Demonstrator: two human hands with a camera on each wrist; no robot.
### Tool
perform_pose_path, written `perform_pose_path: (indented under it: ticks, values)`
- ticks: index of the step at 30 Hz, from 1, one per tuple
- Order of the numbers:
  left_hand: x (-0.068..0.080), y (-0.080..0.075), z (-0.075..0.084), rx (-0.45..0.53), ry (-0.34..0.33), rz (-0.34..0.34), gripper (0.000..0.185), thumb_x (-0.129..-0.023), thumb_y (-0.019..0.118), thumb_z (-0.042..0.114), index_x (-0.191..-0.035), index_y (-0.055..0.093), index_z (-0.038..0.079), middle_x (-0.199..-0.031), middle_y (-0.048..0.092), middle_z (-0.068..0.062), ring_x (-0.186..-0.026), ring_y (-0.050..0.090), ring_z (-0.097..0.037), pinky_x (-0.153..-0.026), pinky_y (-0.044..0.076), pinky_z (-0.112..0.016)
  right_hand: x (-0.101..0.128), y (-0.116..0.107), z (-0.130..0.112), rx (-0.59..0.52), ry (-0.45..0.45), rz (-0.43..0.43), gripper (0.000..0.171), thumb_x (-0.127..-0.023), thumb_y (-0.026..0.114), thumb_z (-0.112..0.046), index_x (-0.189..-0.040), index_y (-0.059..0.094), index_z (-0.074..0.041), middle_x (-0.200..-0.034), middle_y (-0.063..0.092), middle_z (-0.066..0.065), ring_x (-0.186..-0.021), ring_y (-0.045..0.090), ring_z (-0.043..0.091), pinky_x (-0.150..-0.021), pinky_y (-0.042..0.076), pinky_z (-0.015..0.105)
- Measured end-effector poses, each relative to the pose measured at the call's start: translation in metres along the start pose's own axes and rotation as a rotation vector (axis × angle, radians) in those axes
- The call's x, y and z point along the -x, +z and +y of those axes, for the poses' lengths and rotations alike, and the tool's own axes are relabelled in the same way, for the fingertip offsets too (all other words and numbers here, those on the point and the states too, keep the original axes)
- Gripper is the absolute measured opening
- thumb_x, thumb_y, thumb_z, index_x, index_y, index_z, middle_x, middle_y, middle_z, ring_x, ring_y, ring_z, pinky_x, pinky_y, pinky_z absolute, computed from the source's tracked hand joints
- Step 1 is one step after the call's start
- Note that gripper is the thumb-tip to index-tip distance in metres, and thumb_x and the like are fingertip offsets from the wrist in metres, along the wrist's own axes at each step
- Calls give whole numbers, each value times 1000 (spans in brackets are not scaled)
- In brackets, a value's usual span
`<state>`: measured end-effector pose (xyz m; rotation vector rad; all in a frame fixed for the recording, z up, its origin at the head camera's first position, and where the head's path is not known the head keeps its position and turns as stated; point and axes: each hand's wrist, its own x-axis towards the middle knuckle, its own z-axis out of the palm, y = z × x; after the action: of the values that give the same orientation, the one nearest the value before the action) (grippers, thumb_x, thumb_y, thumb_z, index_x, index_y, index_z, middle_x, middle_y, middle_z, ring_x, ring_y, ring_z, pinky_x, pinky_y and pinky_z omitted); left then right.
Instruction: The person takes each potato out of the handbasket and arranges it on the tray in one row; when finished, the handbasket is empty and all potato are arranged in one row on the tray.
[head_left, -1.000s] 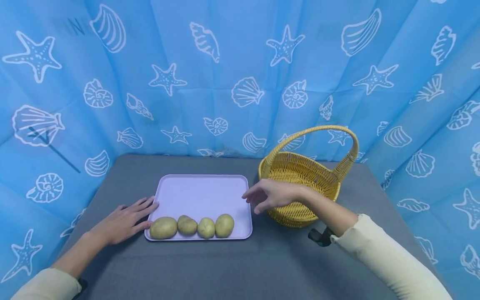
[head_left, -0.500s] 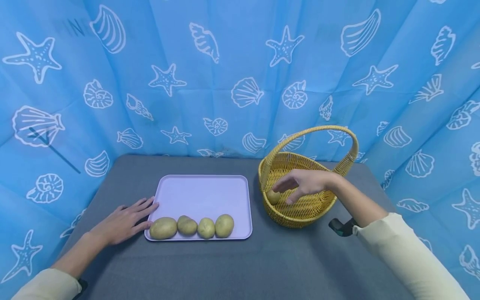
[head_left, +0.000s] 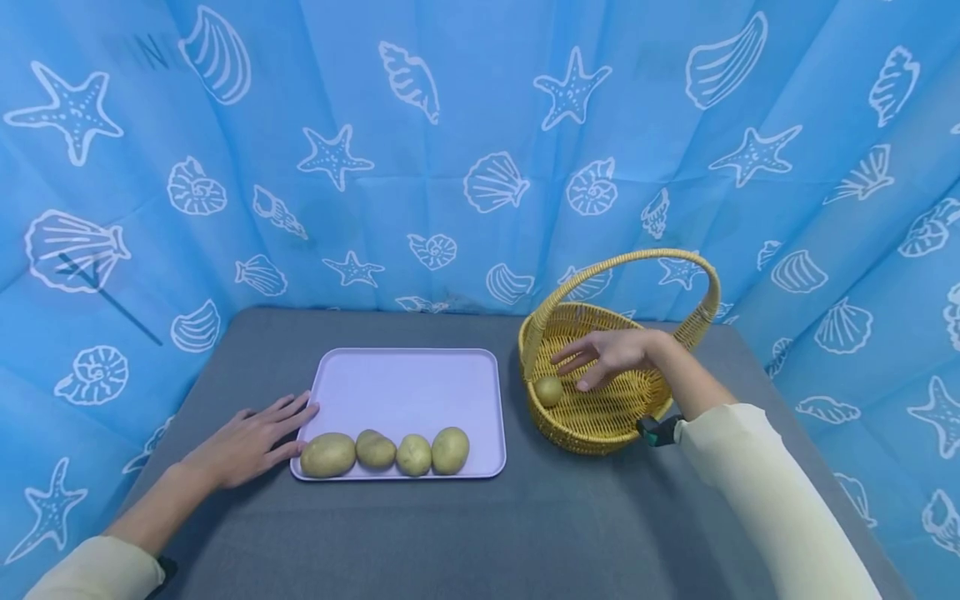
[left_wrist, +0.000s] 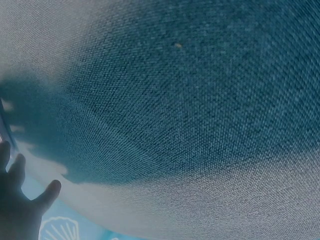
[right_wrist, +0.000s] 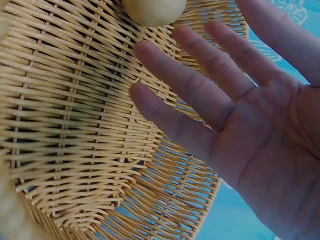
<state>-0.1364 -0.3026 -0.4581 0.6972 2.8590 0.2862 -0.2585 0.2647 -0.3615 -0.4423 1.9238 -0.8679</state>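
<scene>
- The right hand (head_left: 611,354) hovers inside the wicker basket (head_left: 600,417), fingers (right_wrist: 185,85) straight and spread, palm down, holding nothing.
- A small potato (head_left: 548,390) lies on the basket's woven floor, just beyond and to the left of the fingertips; in the right wrist view the potato (right_wrist: 154,10) sits past the longest fingers, a little apart from them and not touched.
- The potato looks nearly round, so no clear long axis can be read from either view.
- The right hand is by far the nearer to it; the basket's arched handle (head_left: 660,267) rises above and behind the wrist.
- The left hand (head_left: 247,446) rests flat on the grey bench (head_left: 480,533), fingers straight and lightly spread, their tips touching the left edge of the pale lilac tray (head_left: 408,383).
- Four potatoes (head_left: 384,452) lie in a row along the tray's near edge, side by side, the leftmost and largest set with its length across the tray, just beside the left fingertips.
- The tray stands just left of the basket, with a narrow strip of bench between them.
- A blue curtain (head_left: 480,150) printed with white shells and starfish closes off the back and sides.
- No brand, label or readable writing shows on any object; a faint dark mark at the curtain's upper left is too blurred to read.
</scene>
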Motion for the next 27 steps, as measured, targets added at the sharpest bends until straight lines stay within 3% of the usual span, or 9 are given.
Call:
perform_pose_path:
  ticks: [6, 10, 15, 24, 27]
  values:
    - [0, -1, 1, 1, 1, 0, 67, -100, 46, 57, -153, 42, 16, -157, 37, -16, -143, 31, -45, -101, 26, -77, -15, 5, 3, -65, 32, -17, 71, -93, 69, -11, -154, 32, -4, -156, 35, 22, -138, 44, 36, -105, 43, 51]
    - [0, 0, 1, 2, -1, 1, 66, -100, 46, 57, -153, 41, 16, -157, 37, -16, -143, 31, -45, -101, 26, -77, -23, 8, 1, -48, 45, -35, 70, -93, 68, -9, -154, 33, -4, -157, 32, 22, -140, 39, 36, -105, 44, 48]
    - [1, 0, 0, 5, -5, 1, 67, -100, 46, 57, -153, 41, 17, -157, 37, -16, -143, 31, -45, -101, 25, -77, -28, 10, -6, -31, 65, -45, 67, -93, 67, -8, -153, 37, -5, -157, 31, 24, -137, 42, 36, -104, 46, 50]
    - [1, -1, 1, 0, 4, 6, 67, -100, 47, 57, -152, 42, 16, -156, 38, -16, -143, 32, -45, -101, 27, -77, -37, 8, -10, 27, 57, -26, 57, -91, 69, -4, -144, 48, 1, -149, 45, 20, -124, 55, 24, -101, 49, 37]
    - [1, -1, 2, 3, 2, 6, 67, -100, 47, 57, -153, 42, 16, -156, 38, -16, -143, 32, -45, -101, 27, -77, -39, 7, -9, 40, 49, -26, 55, -90, 68, -1, -142, 50, 3, -146, 49, 19, -118, 59, 22, -101, 49, 38]
